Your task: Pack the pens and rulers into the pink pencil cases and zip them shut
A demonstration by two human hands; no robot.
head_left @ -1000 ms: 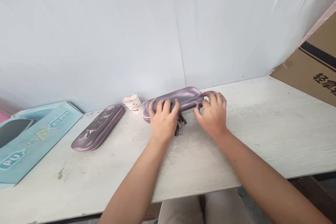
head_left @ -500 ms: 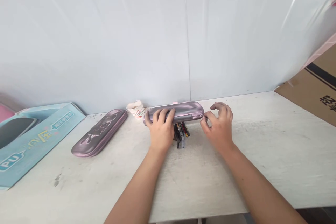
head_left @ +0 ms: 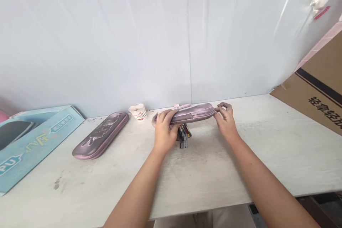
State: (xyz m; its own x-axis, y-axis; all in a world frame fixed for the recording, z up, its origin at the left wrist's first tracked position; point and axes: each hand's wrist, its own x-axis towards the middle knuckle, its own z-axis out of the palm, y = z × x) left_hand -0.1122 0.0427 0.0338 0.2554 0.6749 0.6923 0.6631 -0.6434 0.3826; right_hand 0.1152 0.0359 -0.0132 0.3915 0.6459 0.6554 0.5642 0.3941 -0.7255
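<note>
A mauve zip pencil case [head_left: 192,113] is held edge-on a little above the white table [head_left: 203,171], near the back wall. My left hand [head_left: 164,130] grips its left end, fingers curled over the top. My right hand [head_left: 226,121] pinches its right end with the fingertips. Under the case lie several pens [head_left: 183,134] in a small bunch, partly hidden by it and by my left hand.
A second mauve pencil case [head_left: 101,134] lies flat to the left, with a small paper cup [head_left: 138,112] behind it. A light blue box [head_left: 29,142] sits at the far left. A brown cardboard carton [head_left: 317,92] leans at the right.
The case has been lifted and turned further onto its edge, and both hands have shifted slightly right with it. My right hand now pinches the case's right end.
</note>
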